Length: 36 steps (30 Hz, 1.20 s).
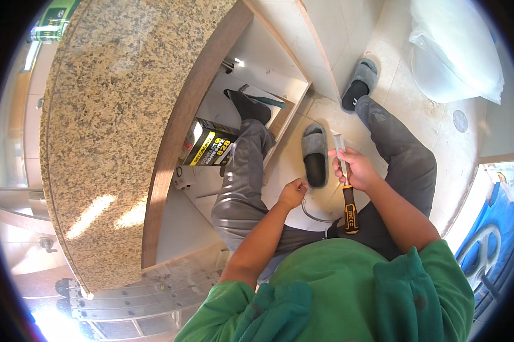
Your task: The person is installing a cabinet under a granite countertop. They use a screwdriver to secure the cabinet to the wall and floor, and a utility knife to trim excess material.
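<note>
My right hand (355, 170) grips a chisel by its flat metal blade (340, 143), which points up and away from me. Its black and yellow handle (351, 214) hangs toward my lap. To the left, my left hand (293, 194) is closed, with thumb and fingers pinched together; whatever they hold is too small to make out. A thin grey cord (314, 218) curves from near that hand toward my lap. Just beyond both hands, an empty grey slipper (314, 157) lies on the floor.
A speckled stone countertop (114, 114) fills the left, above an open cabinet (274, 54). My left foot (248, 107) is inside, near a green-handled tool (268, 102) and a black and yellow can (211, 143). A white plastic bag (456, 51) stands far right.
</note>
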### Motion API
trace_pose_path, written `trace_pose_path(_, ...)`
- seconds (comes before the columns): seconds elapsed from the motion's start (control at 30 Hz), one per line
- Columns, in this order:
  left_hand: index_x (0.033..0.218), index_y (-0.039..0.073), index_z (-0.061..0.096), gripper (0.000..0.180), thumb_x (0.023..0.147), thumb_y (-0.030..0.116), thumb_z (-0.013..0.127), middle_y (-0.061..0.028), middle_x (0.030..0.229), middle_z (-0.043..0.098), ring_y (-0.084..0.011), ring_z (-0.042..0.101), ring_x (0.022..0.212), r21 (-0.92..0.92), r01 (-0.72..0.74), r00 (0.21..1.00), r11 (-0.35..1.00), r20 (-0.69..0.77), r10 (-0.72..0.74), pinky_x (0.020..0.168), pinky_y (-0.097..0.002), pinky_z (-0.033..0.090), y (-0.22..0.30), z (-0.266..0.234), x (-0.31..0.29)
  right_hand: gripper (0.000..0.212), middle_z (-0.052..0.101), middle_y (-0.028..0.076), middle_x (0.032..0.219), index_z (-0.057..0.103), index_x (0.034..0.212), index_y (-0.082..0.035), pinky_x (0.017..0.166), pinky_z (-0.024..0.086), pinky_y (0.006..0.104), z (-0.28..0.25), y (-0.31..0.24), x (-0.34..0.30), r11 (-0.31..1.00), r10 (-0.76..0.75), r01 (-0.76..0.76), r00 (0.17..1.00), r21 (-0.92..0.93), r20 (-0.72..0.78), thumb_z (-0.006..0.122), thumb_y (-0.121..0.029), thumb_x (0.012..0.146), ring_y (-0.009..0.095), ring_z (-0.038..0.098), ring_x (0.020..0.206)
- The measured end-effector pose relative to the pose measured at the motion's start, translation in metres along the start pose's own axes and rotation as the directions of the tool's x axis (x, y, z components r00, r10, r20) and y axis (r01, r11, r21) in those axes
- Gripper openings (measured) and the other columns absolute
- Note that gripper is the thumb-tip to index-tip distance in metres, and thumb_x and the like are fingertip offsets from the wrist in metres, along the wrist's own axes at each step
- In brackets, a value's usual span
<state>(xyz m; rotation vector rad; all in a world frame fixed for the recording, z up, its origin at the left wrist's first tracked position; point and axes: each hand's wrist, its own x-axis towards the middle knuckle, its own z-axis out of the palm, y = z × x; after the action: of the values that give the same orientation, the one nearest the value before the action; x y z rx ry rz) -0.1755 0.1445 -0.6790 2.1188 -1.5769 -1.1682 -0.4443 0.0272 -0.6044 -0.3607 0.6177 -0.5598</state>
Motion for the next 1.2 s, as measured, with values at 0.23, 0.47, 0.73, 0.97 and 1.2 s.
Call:
trace_pose_path(0.23, 0.088, 0.0, 0.063, 0.032, 0.101, 0.028, 0.055, -0.0115, 0.078, 0.07, -0.0193, 0.068, 0.07, -0.026, 0.09, 0.995, 0.996, 0.046, -0.089, 0.07, -0.0343, 0.055, -0.001, 0.0, 0.007, 0.032, 0.06, 0.008, 0.081, 0.056, 0.12, -0.007, 0.059, 0.049, 0.0356, 0.017, -0.003, -0.007, 0.992, 0.08, -0.078, 0.997, -0.097, 0.011, 0.047, -0.034, 0.106, 0.02, 0.059, 0.065)
trace_pose_path(0.47, 0.085, 0.001, 0.064, 0.048, 0.098, 0.047, 0.058, -0.0132, 0.076, 0.07, -0.0266, 0.068, 0.072, -0.022, 0.146, 0.986, 0.989, 0.089, -0.143, 0.071, -0.039, 0.053, 0.018, -0.006, 0.002, 0.032, 0.063, 0.011, 0.08, 0.056, 0.11, -0.006, 0.06, 0.053, 0.0386, 0.005, 0.009, 0.0, 0.979, 0.134, -0.128, 0.99, -0.156, 0.029, 0.046, -0.036, 0.107, 0.023, 0.063, 0.064)
trace_pose_path(0.73, 0.082, 0.001, 0.063, 0.046, 0.101, 0.042, 0.056, -0.0095, 0.075, 0.069, -0.0186, 0.066, 0.069, -0.027, 0.117, 0.991, 0.993, 0.061, -0.115, 0.068, -0.0343, 0.052, 0.009, -0.003, 0.004, 0.031, 0.064, 0.011, 0.077, 0.052, 0.123, -0.007, 0.06, 0.056, 0.0407, 0.015, 0.015, -0.003, 0.962, 0.203, -0.187, 0.977, -0.199, 0.065, 0.048, -0.033, 0.106, 0.023, 0.065, 0.064)
trace_pose_path(0.97, 0.121, 0.002, 0.06, 0.064, 0.104, 0.059, 0.036, -0.0098, 0.107, 0.07, -0.0214, 0.067, 0.093, -0.815, 0.27, 0.962, 0.512, 0.215, -0.166, 0.085, -0.0342, 0.051, 0.059, -0.032, 0.012, 0.033, 0.064, 0.012, 0.077, 0.051, 0.127, -0.007, 0.06, 0.056, 0.04, 0.014, 0.021, -0.003, 0.971, 0.213, -0.177, 0.946, -0.162, 0.246, 0.046, -0.033, 0.107, 0.024, 0.065, 0.065)
trace_pose_path(1.2, 0.132, 0.001, 0.055, 0.055, 0.103, 0.048, 0.048, -0.0152, 0.124, 0.066, -0.0231, 0.063, 0.11, -0.939, 0.128, 0.986, 0.32, 0.155, 0.061, 0.101, -0.0384, 0.046, 0.139, -0.044, -0.003, 0.036, 0.068, 0.016, 0.083, 0.053, 0.128, -0.005, 0.061, 0.056, 0.0393, 0.017, 0.013, -0.006, 0.961, 0.246, -0.189, 0.918, -0.203, 0.311, 0.047, -0.033, 0.107, 0.026, 0.07, 0.071)
